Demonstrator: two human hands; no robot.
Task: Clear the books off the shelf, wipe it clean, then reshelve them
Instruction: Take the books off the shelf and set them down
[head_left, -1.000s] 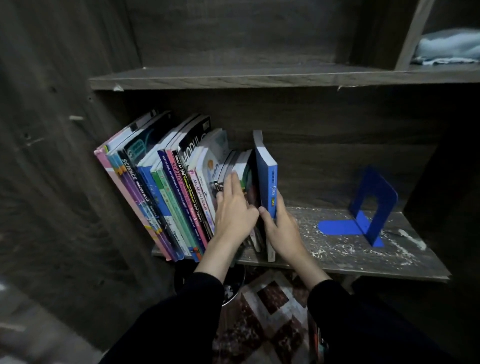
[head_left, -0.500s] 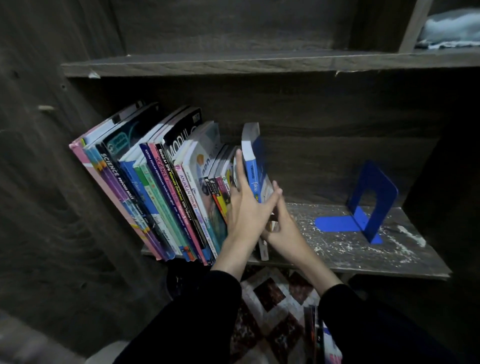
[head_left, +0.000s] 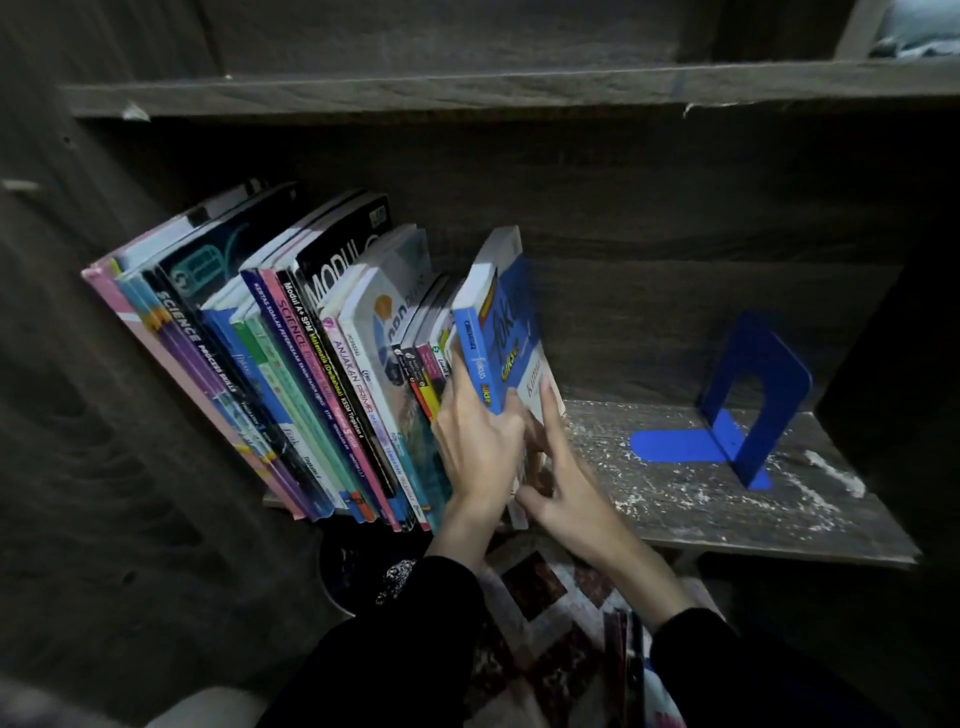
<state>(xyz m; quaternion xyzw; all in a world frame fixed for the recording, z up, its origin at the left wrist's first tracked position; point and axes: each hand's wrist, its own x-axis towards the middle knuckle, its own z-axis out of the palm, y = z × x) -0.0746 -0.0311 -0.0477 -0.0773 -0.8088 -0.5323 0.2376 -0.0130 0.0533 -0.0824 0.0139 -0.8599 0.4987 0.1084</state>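
Gripping the blue book (head_left: 501, 338) by its spine, the left hand (head_left: 478, 441) holds it tilted at the right end of the shelf's (head_left: 675, 499) leaning row; the right hand (head_left: 566, 493) pinches its lower edge. It is probably light and stiff, so that hold suits it.

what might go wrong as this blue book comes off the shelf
1. The left hand and right hand hold only the lower part of the tilted blue book; it may tip out of that grip.
2. The bookend stands far right, apart from the leaning row of books, so the slim ones beside the gap might flop over.
3. Loose white grit on the shelf could smear onto covers.
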